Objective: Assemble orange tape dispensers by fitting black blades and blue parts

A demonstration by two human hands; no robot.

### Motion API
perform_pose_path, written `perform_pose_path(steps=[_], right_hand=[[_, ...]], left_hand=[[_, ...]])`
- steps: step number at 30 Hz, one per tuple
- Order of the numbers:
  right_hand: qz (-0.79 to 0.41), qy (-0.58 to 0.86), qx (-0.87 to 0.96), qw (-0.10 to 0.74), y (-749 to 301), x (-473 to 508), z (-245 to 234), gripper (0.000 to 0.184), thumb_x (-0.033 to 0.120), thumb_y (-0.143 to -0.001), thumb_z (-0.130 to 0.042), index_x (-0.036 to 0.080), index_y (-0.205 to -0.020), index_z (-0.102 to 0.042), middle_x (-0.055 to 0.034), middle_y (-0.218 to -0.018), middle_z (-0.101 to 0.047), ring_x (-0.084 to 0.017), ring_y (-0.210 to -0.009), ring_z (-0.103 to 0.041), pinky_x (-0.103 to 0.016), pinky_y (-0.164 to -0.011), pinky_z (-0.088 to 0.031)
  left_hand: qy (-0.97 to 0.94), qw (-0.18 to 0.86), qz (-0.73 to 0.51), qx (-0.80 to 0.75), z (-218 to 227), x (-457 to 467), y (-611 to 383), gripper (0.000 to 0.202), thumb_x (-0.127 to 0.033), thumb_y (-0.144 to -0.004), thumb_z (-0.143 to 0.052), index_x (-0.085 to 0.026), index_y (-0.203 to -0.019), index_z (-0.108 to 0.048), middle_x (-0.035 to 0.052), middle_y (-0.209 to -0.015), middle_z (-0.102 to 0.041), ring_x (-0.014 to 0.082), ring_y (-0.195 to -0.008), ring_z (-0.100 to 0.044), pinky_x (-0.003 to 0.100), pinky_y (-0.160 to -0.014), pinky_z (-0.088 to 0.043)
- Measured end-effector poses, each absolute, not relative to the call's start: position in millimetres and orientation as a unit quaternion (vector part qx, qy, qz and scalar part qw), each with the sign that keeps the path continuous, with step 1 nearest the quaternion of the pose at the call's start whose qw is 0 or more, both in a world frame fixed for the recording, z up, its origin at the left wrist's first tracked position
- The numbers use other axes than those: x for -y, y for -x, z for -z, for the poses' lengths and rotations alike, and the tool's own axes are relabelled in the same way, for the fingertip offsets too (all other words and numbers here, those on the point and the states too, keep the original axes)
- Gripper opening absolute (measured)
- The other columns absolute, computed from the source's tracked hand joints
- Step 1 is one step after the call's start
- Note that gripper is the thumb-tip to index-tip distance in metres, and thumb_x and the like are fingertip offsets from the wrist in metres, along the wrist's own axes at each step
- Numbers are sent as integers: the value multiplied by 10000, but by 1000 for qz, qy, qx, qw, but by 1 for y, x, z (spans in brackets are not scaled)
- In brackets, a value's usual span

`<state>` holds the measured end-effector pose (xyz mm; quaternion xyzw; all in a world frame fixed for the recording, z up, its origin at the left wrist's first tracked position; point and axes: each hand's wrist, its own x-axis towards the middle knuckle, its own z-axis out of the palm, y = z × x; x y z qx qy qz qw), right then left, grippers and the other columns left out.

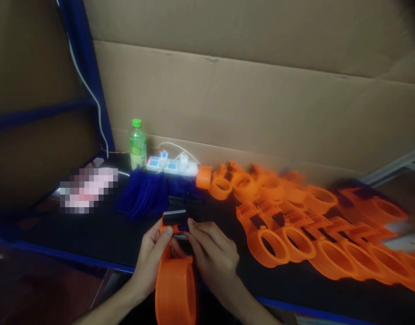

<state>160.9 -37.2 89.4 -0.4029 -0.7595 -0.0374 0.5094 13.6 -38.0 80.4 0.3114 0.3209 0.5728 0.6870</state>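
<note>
My left hand [151,253] is closed on an orange tape dispenser [175,284], its thumb pressed on the frame just under the head. The dispenser's wide ring hangs down towards me. A black plate with a toothed metal edge [174,213] crosses the top of the head. On the other side, my right hand [214,248] is closed, its thumb and fingers pinching a small dark blue piece [183,224] against the head. Part of that piece is hidden by the fingertips. A heap of blue flat strips [143,194] lies just beyond my hands.
Many orange dispensers [268,248] lie in rows on the black tabletop [102,239] to the right. Behind stand a green-capped bottle [138,146] and a white power strip [173,164] with plugs and cables. A blurred-out pink item [90,187] lies left. Cardboard [228,99] walls the back.
</note>
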Motion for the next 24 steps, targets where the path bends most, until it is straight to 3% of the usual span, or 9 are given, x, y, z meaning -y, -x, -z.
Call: perform_pose_path(steps=[6, 10, 14, 18, 22, 24], right_hand=[[27, 378, 755, 535, -155, 39, -88, 431, 53, -860, -648, 246, -1244, -671, -57, -908, -714, -190, -882, -698, -318, -749, -627], [22, 381, 770, 511, -160, 40, -95, 476, 66, -848, -661, 272, -1278, -657, -60, -938, -678, -179, -892, -681, -288, -723, -618], [6, 376, 794, 478, -171, 43, -108, 451, 43, -870, -627, 273, -1256, -671, -62, -977, -660, -149, -912, -677, -243, -740, -616], [18, 335, 810, 482, -180, 50, -110, 506, 12, -848, -643, 279, -1278, -652, -63, -1062, -684, -188, -1033, -676, -280, -818, -632], [5, 334, 815, 473, -179, 51, -111, 499, 66, -871, -642, 287, -1317, -619, -51, -1035, -709, -201, -991, -701, -297, -798, -644], [-10, 316, 830, 460, -175, 49, -119, 452, 62, -866, -646, 269, -1268, -651, -49, -1029, -714, -196, -1013, -693, -293, -821, -635]], left_hand=[[-273, 686, -588, -330, -81, 41, -13, 217, -360, -814, -756, -170, -916, -729, -8, -714, -704, 121, -596, -651, 210, -601, -533], [-189, 721, -572, -343, -72, 38, -11, 273, -390, -812, -755, -158, -954, -747, 13, -714, -726, 150, -648, -681, 246, -677, -562], [-204, 759, -544, -294, -70, 36, -10, 312, -385, -869, -692, -176, -1095, -743, 89, -970, -778, 233, -885, -723, 332, -822, -569], [-216, 797, -511, -238, -74, 39, -9, 357, -367, -899, -646, -183, -1197, -714, 123, -1136, -752, 294, -1093, -674, 409, -942, -528], [-208, 772, -529, -284, -83, 45, -3, 369, -295, -890, -668, -205, -1247, -684, 98, -1269, -702, 268, -1216, -610, 365, -1039, -458], [-197, 787, -520, -267, -86, 45, 0, 406, -391, -917, -615, -198, -1271, -665, 112, -1252, -707, 280, -1192, -626, 385, -1017, -477]])
